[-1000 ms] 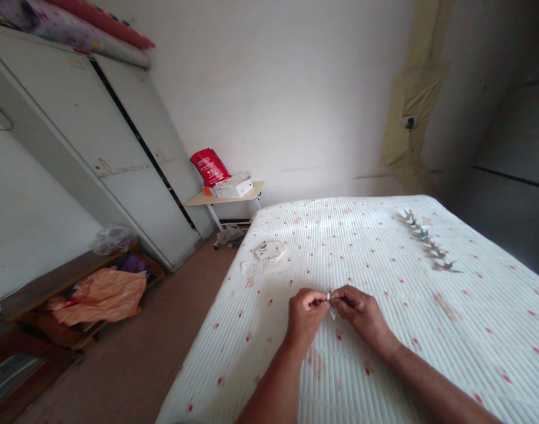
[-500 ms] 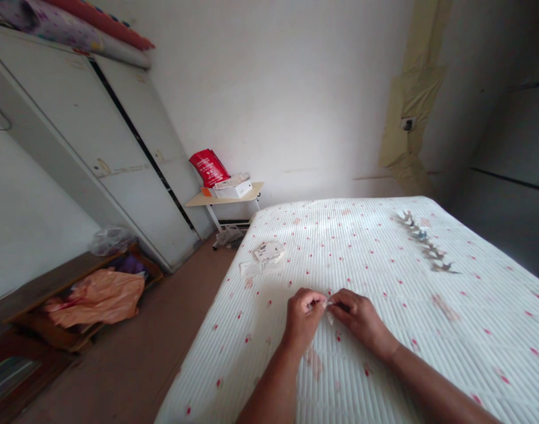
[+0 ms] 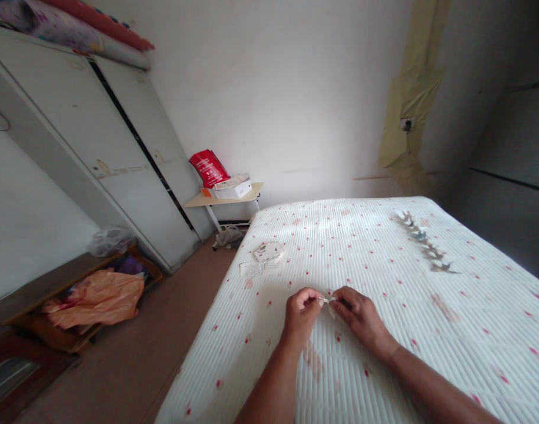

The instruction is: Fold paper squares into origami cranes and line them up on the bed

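Over the near part of the white, red-dotted mattress (image 3: 375, 353), my left hand (image 3: 303, 312) pinches one side of a small folded piece of paper (image 3: 332, 310). From the other side my right hand (image 3: 356, 315) pinches the same paper between thumb and forefinger. The fingers hide much of it, and a pale tip hangs below. Beyond my left hand lie loose sheets of printed paper (image 3: 268, 253). Off to the right, a row of folded paper cranes (image 3: 423, 241) stands on the mattress, mostly greyish with one bluish.
A small table (image 3: 199, 199) at the wall bears a red bag (image 3: 208, 168) and a white box (image 3: 239, 189). To the left are a tall cabinet (image 3: 132, 147) and a low wooden stand (image 3: 70, 335) with an orange plastic bag (image 3: 97, 296). A wall socket (image 3: 407, 124) is at right.
My fingertips have drawn slightly apart, so a little more of the folded paper shows between them. Both hands still pinch it in nearly the same place.
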Available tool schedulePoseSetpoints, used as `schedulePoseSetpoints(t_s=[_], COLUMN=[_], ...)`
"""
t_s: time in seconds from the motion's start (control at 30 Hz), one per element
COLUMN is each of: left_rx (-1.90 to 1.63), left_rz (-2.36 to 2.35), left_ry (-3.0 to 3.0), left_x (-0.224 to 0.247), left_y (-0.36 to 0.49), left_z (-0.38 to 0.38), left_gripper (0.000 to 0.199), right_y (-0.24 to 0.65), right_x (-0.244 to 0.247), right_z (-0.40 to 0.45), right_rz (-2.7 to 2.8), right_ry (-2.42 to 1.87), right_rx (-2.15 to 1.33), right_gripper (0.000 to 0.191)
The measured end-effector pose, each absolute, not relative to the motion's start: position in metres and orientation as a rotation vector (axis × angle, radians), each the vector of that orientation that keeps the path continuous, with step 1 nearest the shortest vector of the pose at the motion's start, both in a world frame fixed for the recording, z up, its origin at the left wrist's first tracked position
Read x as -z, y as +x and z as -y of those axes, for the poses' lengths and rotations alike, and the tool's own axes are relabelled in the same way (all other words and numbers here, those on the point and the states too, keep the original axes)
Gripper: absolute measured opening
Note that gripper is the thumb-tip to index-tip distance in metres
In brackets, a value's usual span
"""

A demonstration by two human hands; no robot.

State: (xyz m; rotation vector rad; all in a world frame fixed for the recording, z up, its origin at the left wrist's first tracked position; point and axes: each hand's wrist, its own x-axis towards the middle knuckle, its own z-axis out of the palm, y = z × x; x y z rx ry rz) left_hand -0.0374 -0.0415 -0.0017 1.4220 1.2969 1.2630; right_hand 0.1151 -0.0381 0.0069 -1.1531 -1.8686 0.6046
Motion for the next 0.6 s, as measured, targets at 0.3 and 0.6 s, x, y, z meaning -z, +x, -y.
schedulePoseSetpoints(t_s=[0.3, 0.6], left_rx=[-1.284, -1.311], left_rz=[-1.292, -1.367], left_ry=[1.333, 1.595], left_x=[0.0070, 0.0058], left_y=[-0.0363, -0.0378], left_z=[0.0410, 0.0433], left_gripper=[0.010, 0.011], right_y=[0.1152, 0.1145], right_x=[-0.0038, -0.0056], right_z=[0.0382, 0.0370], right_rz=[1.837, 1.861], right_ry=[-1.153, -1.152], right_rx=[-0.586, -0.570], right_gripper=[0.017, 0.018])
